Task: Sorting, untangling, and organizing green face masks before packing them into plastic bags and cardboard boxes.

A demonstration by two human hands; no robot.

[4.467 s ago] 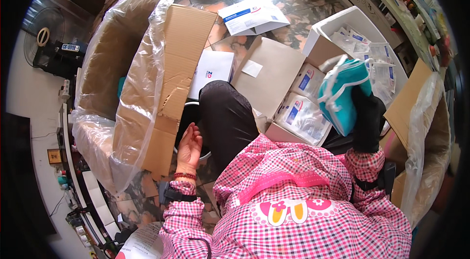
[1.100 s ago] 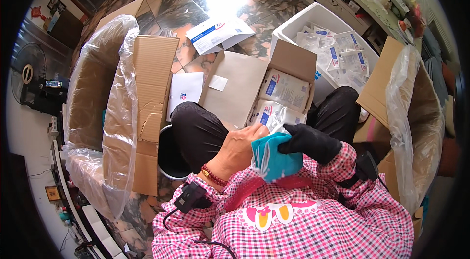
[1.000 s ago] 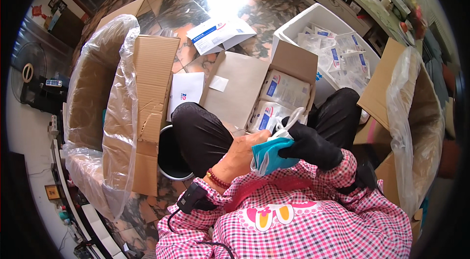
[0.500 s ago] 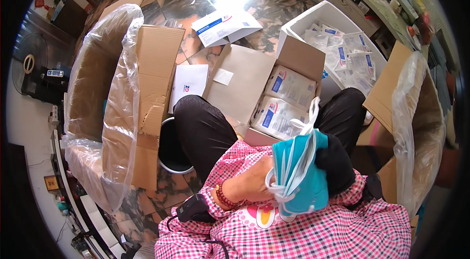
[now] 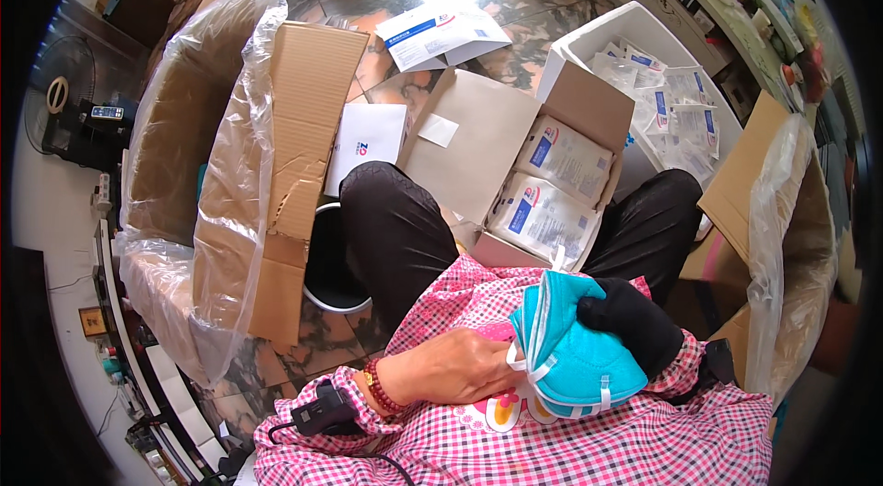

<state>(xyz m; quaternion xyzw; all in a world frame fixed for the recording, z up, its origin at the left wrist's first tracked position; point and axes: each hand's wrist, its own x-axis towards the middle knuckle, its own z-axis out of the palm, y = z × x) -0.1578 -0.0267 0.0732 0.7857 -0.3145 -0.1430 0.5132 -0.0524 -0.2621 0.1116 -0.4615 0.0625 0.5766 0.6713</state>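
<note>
Over my lap is a small stack of teal face masks (image 5: pixel 589 348) with white edging and white straps, tilted to the right. My right hand (image 5: pixel 630 320), in a black glove, grips the stack from its right side, thumb on top. My bare left hand (image 5: pixel 455 366) is at the stack's left edge, fingers bent and closed at a white ear loop (image 5: pixel 517 359); its fingertips are partly hidden. Beyond my knees, an open cardboard carton (image 5: pixel 478 141) contains white printed packets (image 5: pixel 543 215) in two piles.
To the left stands a large plastic-lined carton (image 5: pixel 285 164), with a dark bin (image 5: pixel 336 302) beside it. A white foam box (image 5: pixel 561 49) of clear packets is at far right, another lined carton (image 5: pixel 782 210) at right. Flattened white boxes (image 5: pixel 441 35) lie on the floor.
The mask stack has tipped over to the right and lowered, its teal face now turned up. My left hand has shifted slightly left, off the stack's side, and my right thumb now shows on top.
</note>
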